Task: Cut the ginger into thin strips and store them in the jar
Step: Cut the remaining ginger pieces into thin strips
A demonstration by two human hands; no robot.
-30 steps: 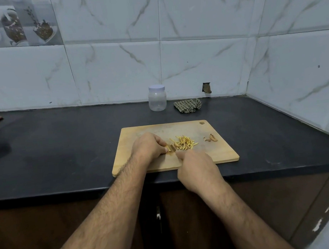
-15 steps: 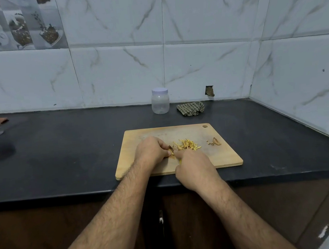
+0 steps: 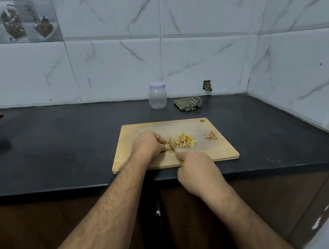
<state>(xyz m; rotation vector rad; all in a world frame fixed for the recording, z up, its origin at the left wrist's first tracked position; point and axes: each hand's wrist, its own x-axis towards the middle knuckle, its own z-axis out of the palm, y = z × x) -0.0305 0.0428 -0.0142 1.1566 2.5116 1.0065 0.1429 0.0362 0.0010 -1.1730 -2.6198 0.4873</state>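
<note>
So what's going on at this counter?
A person is slicing ginger on a wooden cutting board. The left hand pins down a small ginger piece while the right hand works a knife against it. A pile of thin strips lies beside the blade. The jar stands behind the board, lid on.

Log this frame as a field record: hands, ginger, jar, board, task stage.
left hand: fingers curled, pinning the uncut ginger piece on the board
right hand: gripping the knife, blade at the ginger
cut strips: loose pile right of the blade
peel scraps: near the board's right side
cutting board: at counter front edge
jar: by the wall, lid on, looks empty
stage: cutting; nothing stored yet
</note>
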